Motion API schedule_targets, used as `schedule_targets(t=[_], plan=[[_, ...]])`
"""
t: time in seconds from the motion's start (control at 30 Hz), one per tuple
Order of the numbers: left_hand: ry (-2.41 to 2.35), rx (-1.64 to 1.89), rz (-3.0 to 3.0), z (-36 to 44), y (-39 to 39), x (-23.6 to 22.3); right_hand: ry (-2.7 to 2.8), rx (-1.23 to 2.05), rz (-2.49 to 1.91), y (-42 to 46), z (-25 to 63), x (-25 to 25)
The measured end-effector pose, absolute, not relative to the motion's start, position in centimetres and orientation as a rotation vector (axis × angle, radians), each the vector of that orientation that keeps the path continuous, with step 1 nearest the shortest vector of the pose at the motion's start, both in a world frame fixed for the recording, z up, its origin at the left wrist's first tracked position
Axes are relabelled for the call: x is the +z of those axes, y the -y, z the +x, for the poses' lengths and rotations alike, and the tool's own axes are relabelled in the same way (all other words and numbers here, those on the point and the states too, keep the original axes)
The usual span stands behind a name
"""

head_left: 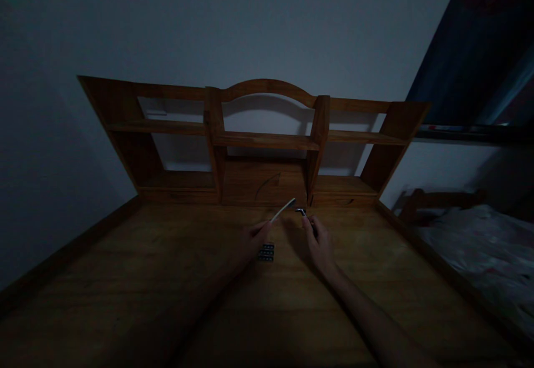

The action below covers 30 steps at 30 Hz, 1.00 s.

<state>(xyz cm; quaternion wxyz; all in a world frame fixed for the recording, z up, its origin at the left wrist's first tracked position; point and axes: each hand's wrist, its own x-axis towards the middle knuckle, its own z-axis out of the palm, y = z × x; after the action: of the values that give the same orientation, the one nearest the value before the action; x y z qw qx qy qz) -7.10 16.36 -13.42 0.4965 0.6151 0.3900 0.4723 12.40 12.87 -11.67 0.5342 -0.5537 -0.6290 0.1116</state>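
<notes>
Head view, left hand (pixel 252 238): we pinch a slim, slightly curved pale stick (pixel 282 210) at frame centre.
Right hand (pixel 320 243): we grasp a dark-handled tool (pixel 301 210) (its head bent, shiny, metallic-looking), just right of centre.
Desk (pixel 375 279): grained wood, lower frame, bearing a dark ridged block (pixel 266 253).

In dim, bluish light, we face a pale wall (pixel 267 34) behind a wooden shelf unit (pixel 266 141), arched at its center, along the far edge of a wooden desk (pixel 125 279). At right, we see what looks like a dark blue curtain (pixel 467 56) above a ledge (pixel 459 133), and a crumpled pale cover (pixel 479 240) below.
</notes>
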Motion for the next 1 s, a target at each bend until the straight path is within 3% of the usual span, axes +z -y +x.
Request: schedule_targets(t=[1.0], plan=[[-0.958,1.117,1.431,-7.1,-16.0,-12.8,1.453,0.273,-1.245,-12.9,12.3,-11.2]])
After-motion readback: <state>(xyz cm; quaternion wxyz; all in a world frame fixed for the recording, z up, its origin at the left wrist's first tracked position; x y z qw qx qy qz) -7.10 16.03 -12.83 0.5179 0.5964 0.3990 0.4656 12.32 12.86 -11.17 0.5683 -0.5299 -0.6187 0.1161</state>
